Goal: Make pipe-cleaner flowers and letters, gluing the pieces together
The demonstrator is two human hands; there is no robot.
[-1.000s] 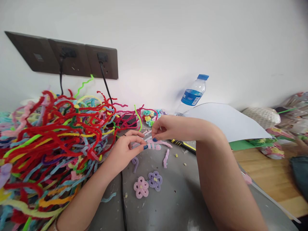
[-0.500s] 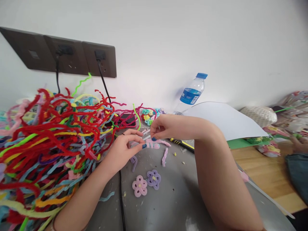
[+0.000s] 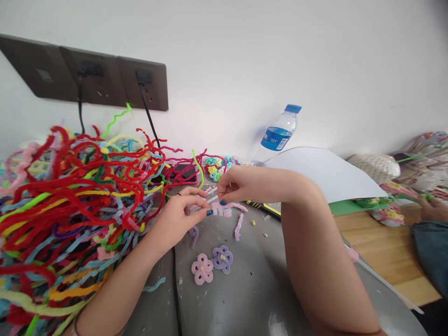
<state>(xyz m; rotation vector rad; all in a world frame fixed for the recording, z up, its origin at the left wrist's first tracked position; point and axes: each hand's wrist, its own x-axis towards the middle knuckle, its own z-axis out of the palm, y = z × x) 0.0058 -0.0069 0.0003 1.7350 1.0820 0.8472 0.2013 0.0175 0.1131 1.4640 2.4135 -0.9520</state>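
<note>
My left hand [image 3: 182, 214] pinches the left end of a small pink and pale-blue pipe-cleaner coil [image 3: 226, 212] between thumb and fingers. Bent at the wrist, my right hand [image 3: 238, 186] comes down from above, its fingertips closed on the coil's pink pipe cleaner [image 3: 238, 206]. What lies inside the coil I cannot make out. A short pink pipe-cleaner piece [image 3: 239, 227] lies just below the hands, and a purple strip [image 3: 194, 237] by my left wrist. Nearer me, a pink flower [image 3: 202, 269] and a purple flower [image 3: 223, 259] rest side by side on the grey surface [image 3: 241, 298].
A tangled heap of coloured pipe cleaners [image 3: 80, 200] fills the left. Behind stand small flowers [image 3: 214, 169], a water bottle [image 3: 279, 130] and white paper [image 3: 322, 172]. A yellow-black cutter [image 3: 264, 208] lies under my right forearm. Another person's hand [image 3: 434, 208] is far right.
Both hands keep their grip on the pipe-cleaner coil, with barely any movement. The view has shifted slightly. At the far right, the other person's hand now holds something green.
</note>
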